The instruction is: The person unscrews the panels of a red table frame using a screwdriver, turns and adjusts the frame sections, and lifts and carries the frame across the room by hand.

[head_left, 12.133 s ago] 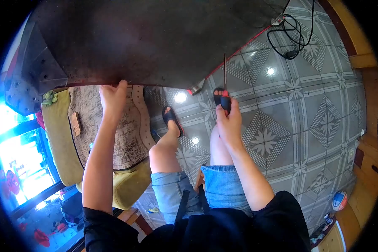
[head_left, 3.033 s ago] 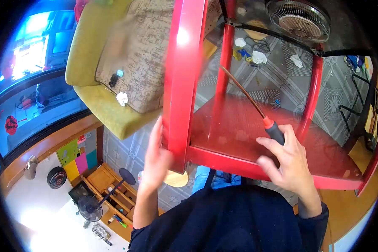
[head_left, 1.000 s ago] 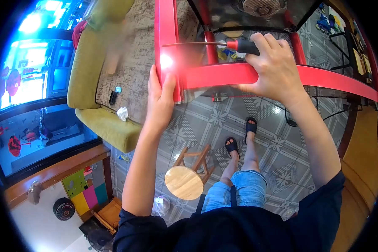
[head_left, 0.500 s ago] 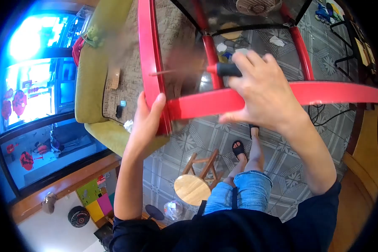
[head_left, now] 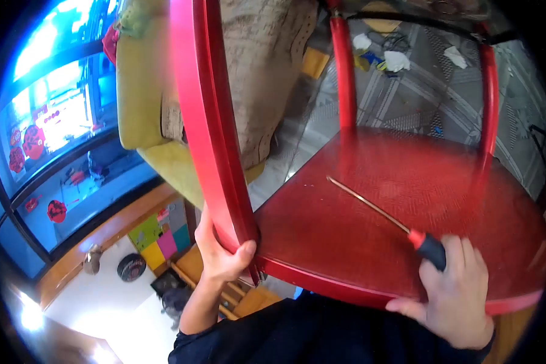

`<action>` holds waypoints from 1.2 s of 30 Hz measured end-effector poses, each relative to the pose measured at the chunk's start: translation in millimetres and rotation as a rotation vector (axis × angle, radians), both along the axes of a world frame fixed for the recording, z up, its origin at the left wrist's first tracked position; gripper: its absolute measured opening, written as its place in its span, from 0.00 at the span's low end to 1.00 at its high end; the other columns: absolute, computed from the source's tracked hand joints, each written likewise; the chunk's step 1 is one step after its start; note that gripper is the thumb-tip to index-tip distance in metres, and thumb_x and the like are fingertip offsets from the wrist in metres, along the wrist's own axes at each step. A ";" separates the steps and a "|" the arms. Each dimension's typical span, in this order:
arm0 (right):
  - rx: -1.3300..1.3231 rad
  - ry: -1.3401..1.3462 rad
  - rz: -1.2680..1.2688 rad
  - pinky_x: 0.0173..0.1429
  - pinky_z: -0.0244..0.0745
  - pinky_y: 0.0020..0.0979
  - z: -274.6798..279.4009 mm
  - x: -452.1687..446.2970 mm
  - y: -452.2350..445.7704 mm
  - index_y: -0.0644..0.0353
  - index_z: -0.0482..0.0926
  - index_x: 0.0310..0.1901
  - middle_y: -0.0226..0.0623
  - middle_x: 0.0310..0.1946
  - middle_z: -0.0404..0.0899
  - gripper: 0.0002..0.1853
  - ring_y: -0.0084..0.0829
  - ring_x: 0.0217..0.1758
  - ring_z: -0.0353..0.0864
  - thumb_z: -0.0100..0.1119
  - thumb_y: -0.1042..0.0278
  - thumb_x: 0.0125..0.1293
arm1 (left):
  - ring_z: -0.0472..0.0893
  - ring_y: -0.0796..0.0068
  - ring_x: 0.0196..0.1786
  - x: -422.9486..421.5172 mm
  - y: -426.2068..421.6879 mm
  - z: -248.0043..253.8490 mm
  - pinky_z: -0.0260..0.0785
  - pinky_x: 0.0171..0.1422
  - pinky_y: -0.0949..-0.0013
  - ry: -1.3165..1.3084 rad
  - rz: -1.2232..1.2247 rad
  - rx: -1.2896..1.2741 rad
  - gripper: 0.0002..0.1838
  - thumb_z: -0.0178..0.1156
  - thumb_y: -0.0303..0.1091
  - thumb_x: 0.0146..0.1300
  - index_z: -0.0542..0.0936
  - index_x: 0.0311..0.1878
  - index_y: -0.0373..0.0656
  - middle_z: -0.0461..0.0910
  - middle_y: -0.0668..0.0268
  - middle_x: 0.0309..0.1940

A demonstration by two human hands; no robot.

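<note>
A red chair [head_left: 321, 236] is tipped toward me, its broad, glossy seat facing up and two red posts standing beyond it. Along the left side runs a thick red grooved rail [head_left: 209, 133]. My left hand [head_left: 221, 258] is wrapped around that rail's near end, thumb on the front, close to the seat's corner. In my right hand [head_left: 458, 294] is a screwdriver [head_left: 429, 250] with a black and red handle. Its long shaft points up and left over the seat. My right thumb lies along the seat's near edge.
A green sofa [head_left: 139, 97] with a patterned cover [head_left: 267, 67] stands behind the rail on the left. White scraps [head_left: 397, 60] lie on the grey tiled floor beyond the chair. Windows [head_left: 54, 109] and a white surface [head_left: 115, 303] are at far left.
The chair has tilted, so its seat top now faces me and covers the floor and my legs. Both hands moved lower in view; the right, with the screwdriver, also shifted right.
</note>
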State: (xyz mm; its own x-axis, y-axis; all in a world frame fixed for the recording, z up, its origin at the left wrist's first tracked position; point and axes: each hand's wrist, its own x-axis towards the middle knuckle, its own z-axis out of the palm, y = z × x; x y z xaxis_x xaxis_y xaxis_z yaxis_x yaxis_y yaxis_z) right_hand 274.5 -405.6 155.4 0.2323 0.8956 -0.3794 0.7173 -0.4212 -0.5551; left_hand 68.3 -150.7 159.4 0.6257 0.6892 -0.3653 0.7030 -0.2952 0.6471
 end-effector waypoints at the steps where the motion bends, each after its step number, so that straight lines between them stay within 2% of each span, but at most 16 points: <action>1: -0.052 0.029 0.002 0.37 0.64 0.38 3.6 -2.7 1.3 0.67 0.73 0.26 0.50 0.35 0.65 0.37 0.45 0.35 0.66 0.50 0.29 0.46 | 0.72 0.76 0.37 -3.0 -0.2 -0.1 0.65 0.44 0.72 -0.025 0.003 -0.012 0.38 0.65 0.50 0.41 0.66 0.51 0.32 0.73 0.64 0.35; 2: -0.123 0.074 0.000 0.37 0.65 0.40 4.6 -1.3 2.8 0.66 0.73 0.27 0.52 0.36 0.65 0.36 0.47 0.36 0.67 0.55 0.30 0.43 | 0.73 0.76 0.36 -5.2 0.9 -1.3 0.66 0.43 0.72 -0.055 0.001 -0.024 0.38 0.65 0.50 0.40 0.67 0.50 0.32 0.73 0.64 0.35; 4: -0.140 0.083 0.058 0.38 0.72 0.34 6.8 11.9 10.9 0.54 0.74 0.34 0.46 0.40 0.69 0.26 0.41 0.35 0.71 0.52 0.34 0.54 | 0.73 0.74 0.36 -10.3 4.4 -4.2 0.67 0.42 0.72 -0.057 0.030 -0.041 0.38 0.67 0.50 0.38 0.67 0.48 0.32 0.74 0.63 0.34; 6: -0.158 0.124 0.081 0.38 0.72 0.33 4.9 16.2 14.5 0.54 0.73 0.34 0.46 0.40 0.69 0.26 0.41 0.35 0.71 0.52 0.34 0.54 | 0.74 0.73 0.35 -15.2 7.0 -2.2 0.67 0.42 0.71 -0.049 -0.042 -0.016 0.39 0.68 0.49 0.36 0.67 0.48 0.32 0.74 0.62 0.34; 11: -0.183 0.200 0.114 0.35 0.72 0.32 -0.1 22.1 15.3 0.55 0.72 0.33 0.48 0.39 0.69 0.26 0.42 0.33 0.71 0.51 0.35 0.55 | 0.78 0.69 0.35 -17.6 7.0 6.6 0.69 0.42 0.70 0.011 0.005 -0.072 0.40 0.72 0.46 0.29 0.69 0.47 0.34 0.76 0.60 0.34; 14: -0.147 0.198 0.082 0.33 0.72 0.33 -2.0 20.9 12.5 0.54 0.72 0.33 0.49 0.38 0.70 0.27 0.42 0.33 0.71 0.50 0.34 0.55 | 0.78 0.69 0.35 -21.3 9.6 12.1 0.70 0.42 0.69 0.069 -0.039 -0.079 0.38 0.73 0.45 0.28 0.70 0.45 0.36 0.77 0.60 0.35; 19: -0.166 0.197 0.093 0.33 0.72 0.34 -3.8 21.8 9.8 0.54 0.72 0.35 0.49 0.38 0.70 0.28 0.43 0.33 0.72 0.48 0.32 0.55 | 0.79 0.69 0.36 -9.9 6.3 14.2 0.71 0.43 0.69 0.027 0.051 -0.152 0.37 0.75 0.42 0.28 0.69 0.44 0.39 0.77 0.59 0.34; 22: -0.164 0.195 0.099 0.33 0.72 0.35 -2.9 21.9 10.3 0.54 0.72 0.35 0.49 0.38 0.70 0.28 0.44 0.34 0.72 0.48 0.32 0.55 | 0.77 0.68 0.41 -8.8 6.9 17.2 0.69 0.48 0.68 0.099 0.088 -0.263 0.42 0.76 0.41 0.28 0.67 0.49 0.38 0.75 0.59 0.40; 24: -0.163 0.192 0.104 0.33 0.72 0.35 -2.3 22.0 11.8 0.54 0.72 0.35 0.49 0.38 0.70 0.28 0.43 0.34 0.72 0.48 0.32 0.55 | 0.75 0.67 0.48 -10.7 4.4 16.2 0.65 0.54 0.66 0.065 0.227 -0.280 0.48 0.77 0.42 0.27 0.64 0.55 0.37 0.72 0.60 0.46; 25: -0.165 0.189 0.101 0.33 0.72 0.35 -2.0 21.9 12.9 0.54 0.72 0.34 0.49 0.37 0.70 0.28 0.43 0.34 0.72 0.49 0.32 0.55 | 0.70 0.68 0.54 -16.3 10.9 20.9 0.62 0.58 0.65 0.147 0.191 -0.407 0.55 0.78 0.41 0.26 0.58 0.59 0.35 0.68 0.59 0.51; 26: -0.160 0.183 0.104 0.33 0.72 0.35 -1.8 21.7 13.6 0.54 0.72 0.34 0.49 0.37 0.70 0.28 0.43 0.34 0.72 0.49 0.32 0.55 | 0.70 0.68 0.54 -16.6 12.0 20.2 0.62 0.58 0.65 0.140 0.193 -0.402 0.55 0.78 0.41 0.26 0.58 0.59 0.35 0.68 0.59 0.51; 28: -0.144 0.206 0.089 0.33 0.72 0.35 -2.5 22.0 15.3 0.56 0.73 0.33 0.48 0.37 0.70 0.28 0.43 0.34 0.72 0.50 0.33 0.54 | 0.70 0.68 0.55 -14.9 17.4 15.9 0.61 0.59 0.64 0.152 0.232 -0.592 0.58 0.79 0.41 0.25 0.55 0.62 0.35 0.69 0.59 0.52; 29: -0.135 0.200 0.094 0.33 0.72 0.35 -2.9 22.4 15.8 0.56 0.73 0.33 0.48 0.37 0.70 0.28 0.43 0.34 0.72 0.50 0.33 0.54 | 0.67 0.68 0.58 -17.0 20.7 15.3 0.58 0.62 0.64 0.150 0.260 -0.700 0.60 0.79 0.40 0.25 0.52 0.64 0.36 0.66 0.59 0.55; 32: -0.136 0.221 0.088 0.33 0.72 0.35 -2.9 22.4 17.2 0.57 0.74 0.33 0.48 0.36 0.69 0.28 0.44 0.33 0.72 0.53 0.35 0.53 | 0.64 0.68 0.60 -18.5 19.0 12.6 0.55 0.64 0.63 0.110 0.272 -0.704 0.60 0.78 0.39 0.26 0.52 0.64 0.38 0.63 0.60 0.58; 33: -0.137 0.242 0.079 0.34 0.72 0.35 -2.4 23.1 18.7 0.58 0.74 0.33 0.48 0.36 0.69 0.27 0.44 0.33 0.72 0.55 0.36 0.53 | 0.61 0.69 0.63 -20.7 19.3 10.8 0.52 0.66 0.64 0.105 0.281 -0.729 0.62 0.80 0.41 0.24 0.52 0.64 0.38 0.61 0.61 0.59; 36: -0.139 0.268 0.070 0.34 0.72 0.35 -2.5 23.2 22.4 0.59 0.75 0.34 0.48 0.36 0.69 0.27 0.45 0.34 0.72 0.58 0.38 0.51 | 0.60 0.70 0.63 -11.6 18.9 13.2 0.50 0.67 0.65 0.152 0.295 -0.687 0.64 0.81 0.44 0.23 0.51 0.64 0.38 0.62 0.61 0.58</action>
